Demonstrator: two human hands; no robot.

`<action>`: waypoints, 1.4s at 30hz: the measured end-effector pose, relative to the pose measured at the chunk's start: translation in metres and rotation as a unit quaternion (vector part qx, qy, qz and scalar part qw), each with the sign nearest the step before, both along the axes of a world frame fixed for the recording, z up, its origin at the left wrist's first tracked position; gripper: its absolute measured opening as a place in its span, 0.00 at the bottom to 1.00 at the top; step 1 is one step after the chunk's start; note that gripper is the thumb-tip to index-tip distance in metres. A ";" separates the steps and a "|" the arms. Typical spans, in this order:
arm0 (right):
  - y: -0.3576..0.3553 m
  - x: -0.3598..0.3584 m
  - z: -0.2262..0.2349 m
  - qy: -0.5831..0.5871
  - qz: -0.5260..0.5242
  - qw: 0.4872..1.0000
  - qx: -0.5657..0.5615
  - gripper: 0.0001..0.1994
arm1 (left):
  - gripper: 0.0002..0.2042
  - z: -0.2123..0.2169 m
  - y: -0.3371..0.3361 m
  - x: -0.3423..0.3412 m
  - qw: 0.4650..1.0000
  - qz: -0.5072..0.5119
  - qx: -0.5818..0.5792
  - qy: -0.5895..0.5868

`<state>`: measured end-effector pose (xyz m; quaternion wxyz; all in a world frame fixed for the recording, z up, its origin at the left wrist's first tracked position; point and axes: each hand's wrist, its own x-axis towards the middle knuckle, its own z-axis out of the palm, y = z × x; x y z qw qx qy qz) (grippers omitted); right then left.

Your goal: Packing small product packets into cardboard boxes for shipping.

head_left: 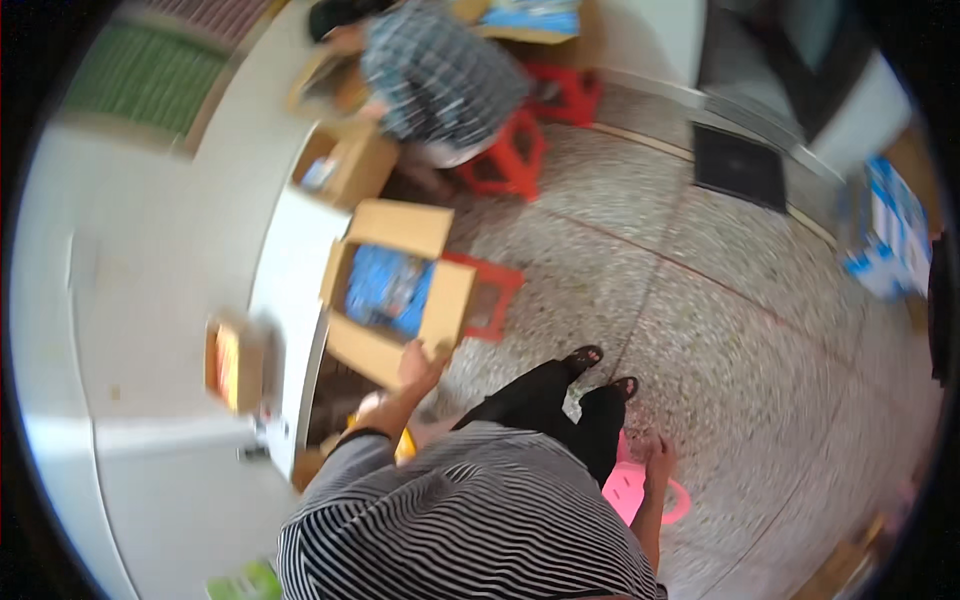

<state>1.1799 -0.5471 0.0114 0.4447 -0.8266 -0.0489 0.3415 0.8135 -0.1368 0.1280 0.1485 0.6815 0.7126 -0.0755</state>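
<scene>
Left hand grips the near flap of an open cardboard box holding blue packets; the box sits directly ahead of the hand, beside the white table. Just beyond it stands a red stool, partly covered by the box. Right hand rests on the rim of a pink stool (whether its fingers are closed cannot be told). Farther ahead, another person in a checked shirt bends over two more cardboard boxes, with two red stools beside them. A small orange-fronted box lies on the table, left of the left hand.
</scene>
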 end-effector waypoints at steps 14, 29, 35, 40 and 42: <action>0.233 -0.050 0.093 0.101 0.330 0.935 0.080 0.14 | 0.30 0.030 0.041 -0.174 0.977 0.106 0.187 0.002; 0.488 -0.342 0.086 -0.203 0.451 0.865 -0.087 0.49 | 0.35 -0.033 0.273 -0.317 0.976 0.020 0.190 -0.104; 0.509 -0.377 0.055 -0.141 0.340 0.922 -0.119 0.54 | 0.39 -0.059 0.322 -0.332 0.992 -0.016 0.118 -0.042; 0.531 -0.375 0.032 -0.042 0.282 0.953 -0.099 0.45 | 0.38 -0.082 0.358 -0.343 0.989 0.019 -0.031 -0.145; 0.522 -0.372 -0.005 -0.071 0.241 0.963 -0.094 0.33 | 0.33 -0.096 0.378 -0.340 0.986 0.018 -0.068 -0.152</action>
